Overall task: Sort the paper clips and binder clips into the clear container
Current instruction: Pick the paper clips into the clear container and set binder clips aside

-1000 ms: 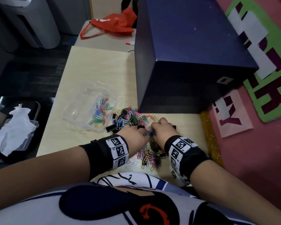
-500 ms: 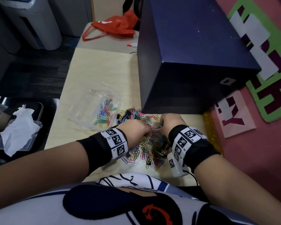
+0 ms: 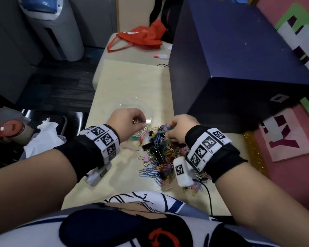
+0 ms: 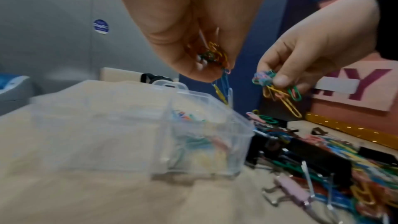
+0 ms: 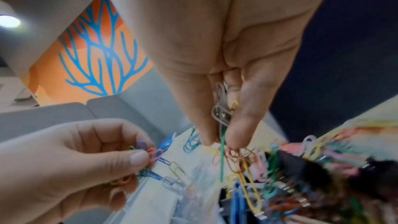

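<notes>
In the head view I see my left hand [image 3: 127, 122] raised over the clear container [image 3: 146, 122], its fingers curled and pinching a small bunch of coloured paper clips [image 3: 141, 121]. My right hand [image 3: 180, 128] is just beside it, over the far edge of the mixed pile [image 3: 161, 157], and it also pinches a few clips between thumb and fingertips. The pile lies on the light wooden table [image 3: 128, 86], touching the container's right side; black binder clips [image 3: 149, 146] and one pink binder clip [image 3: 145, 159] lie among the paper clips. A big dark blue box [image 3: 230, 59] stands behind the pile, and an orange bag [image 3: 141, 38] lies at the far end of the table. In the left wrist view, the left hand [image 4: 193, 23] holds its bunch above the right compartment of the container [image 4: 204, 125], where some paper clips already lie; a blue and a yellow clip hang down from the fingers. The right hand [image 4: 312, 48] holds a chain of clips [image 4: 277, 88] in the air above the pile. In the right wrist view, the right hand [image 5: 226, 57] grips grey, green and yellow clips [image 5: 223, 113] between thumb and fingers, with more dangling below, and the left hand [image 5: 75, 159] pinches its clips near the container's edge, which is blurred here.
</notes>
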Available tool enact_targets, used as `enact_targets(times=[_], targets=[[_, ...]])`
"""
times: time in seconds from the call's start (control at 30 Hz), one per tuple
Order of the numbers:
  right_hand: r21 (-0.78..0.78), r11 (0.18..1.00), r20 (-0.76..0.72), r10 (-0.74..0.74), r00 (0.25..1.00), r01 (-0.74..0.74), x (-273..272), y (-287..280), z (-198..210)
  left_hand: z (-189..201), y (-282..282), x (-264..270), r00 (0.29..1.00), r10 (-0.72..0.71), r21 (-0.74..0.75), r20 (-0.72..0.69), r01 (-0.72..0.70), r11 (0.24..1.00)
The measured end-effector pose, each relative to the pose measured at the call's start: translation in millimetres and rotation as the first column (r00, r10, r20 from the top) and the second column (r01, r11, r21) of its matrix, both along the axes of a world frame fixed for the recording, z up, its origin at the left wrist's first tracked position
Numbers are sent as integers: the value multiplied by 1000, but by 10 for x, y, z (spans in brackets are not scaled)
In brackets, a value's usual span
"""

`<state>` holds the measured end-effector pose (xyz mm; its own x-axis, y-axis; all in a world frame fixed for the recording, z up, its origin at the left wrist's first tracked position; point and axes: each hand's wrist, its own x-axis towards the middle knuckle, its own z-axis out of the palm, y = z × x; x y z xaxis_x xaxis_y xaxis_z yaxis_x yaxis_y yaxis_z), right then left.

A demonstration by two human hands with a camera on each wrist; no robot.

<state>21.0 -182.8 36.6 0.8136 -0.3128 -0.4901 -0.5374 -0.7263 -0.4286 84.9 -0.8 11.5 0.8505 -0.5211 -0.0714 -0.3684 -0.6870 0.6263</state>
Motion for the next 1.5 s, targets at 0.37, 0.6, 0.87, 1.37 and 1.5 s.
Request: enact_targets(times=[0.37,0.6,0.87,1.37,1.5], targets=[[155,987,88,-59,994,45,445,396,-140,-191,177,174,958,110,8,-266,-112,994],[-58,998,-34,30,999,-32,39,47,-86,-21,29,13,993,-59,142,-99,73,987],[-389,894,-410,50,911,-224,-447,-438,-218,1,-444,-510,845,-533,323,-39,516,794],[-266,962,-177,16,984,-64,-1219,-563,-557,-375,-929,-1135,649,-760,551,33,623,556],[-248,968,-117,-5,993,-24,-1203,-575,-584,-388,-964,-1101,664,-747,622,14,579,527]])
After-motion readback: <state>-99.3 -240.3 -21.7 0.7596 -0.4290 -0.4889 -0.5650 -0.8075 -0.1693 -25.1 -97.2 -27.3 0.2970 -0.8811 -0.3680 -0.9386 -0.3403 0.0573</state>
